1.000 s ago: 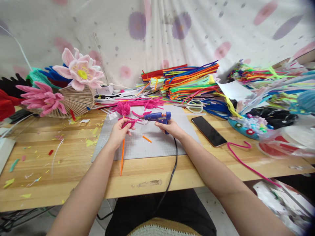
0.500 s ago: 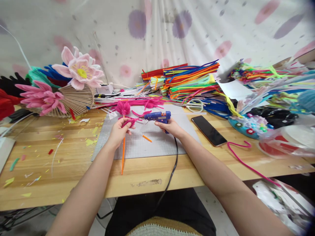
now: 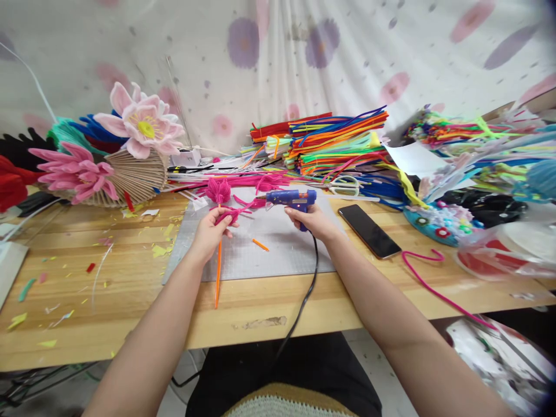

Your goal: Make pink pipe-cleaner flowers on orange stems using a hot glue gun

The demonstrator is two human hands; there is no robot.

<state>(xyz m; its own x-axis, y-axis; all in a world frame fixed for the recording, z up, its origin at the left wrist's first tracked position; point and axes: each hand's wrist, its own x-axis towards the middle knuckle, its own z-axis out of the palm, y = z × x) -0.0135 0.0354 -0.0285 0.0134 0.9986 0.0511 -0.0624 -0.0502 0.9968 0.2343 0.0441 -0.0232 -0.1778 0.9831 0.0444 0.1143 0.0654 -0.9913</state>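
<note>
A magenta pipe-cleaner flower (image 3: 218, 190) on an orange stem (image 3: 218, 278) is in my left hand (image 3: 211, 233), upright over the cutting mat. Bent magenta pipe-cleaner pieces (image 3: 232, 215) are pinched in the same fingers and stick out to the right. My right hand (image 3: 313, 220) is wrapped round the handle of a blue hot glue gun (image 3: 289, 198). Its nozzle points left and stands a little apart from my left hand, near loose magenta pieces on the mat. A clear glue stick juts from its back, and a black cord hangs down.
A grey cutting mat (image 3: 278, 263) bears a short orange piece (image 3: 260, 244). To the right lie a phone (image 3: 369, 230) and scissors (image 3: 344, 185). Bundled pipe cleaners (image 3: 339, 142) are piled behind. A fan with pink flowers (image 3: 139, 174) stands left, above scattered scraps.
My right hand has drawn the glue gun to the right and slightly up, away from my left hand. The left hand and flower have stayed nearly still.
</note>
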